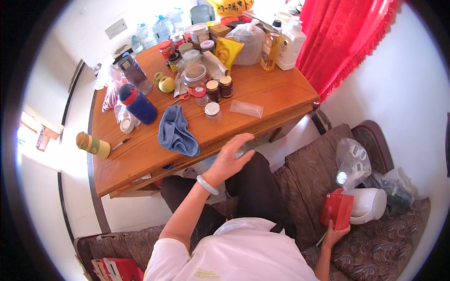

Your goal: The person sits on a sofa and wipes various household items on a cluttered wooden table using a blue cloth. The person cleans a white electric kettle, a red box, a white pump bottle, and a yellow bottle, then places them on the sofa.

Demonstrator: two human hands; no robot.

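My left hand [230, 158], with a pale bangle at its wrist, is raised over my lap by the table's front edge, fingers apart and nothing in it. At the right, my right hand [335, 232] grips a red box [337, 210] low over the sofa, beside a white electric kettle [369, 205]. On the wooden table [140, 168] nearest my left hand lie a crumpled blue cloth [177, 131], a small glass jar with a white lid [213, 112] and a flat clear packet [246, 108]. Orange-handled scissors [181, 98] lie farther back.
A blue bottle [137, 104], a yellow-green flask [93, 144], apples [166, 84], jars [213, 90] and an oil bottle [270, 49] stand on the table. Plastic bags [353, 163] lie on the brown patterned sofa [372, 242]. A red curtain [341, 42] hangs at the right.
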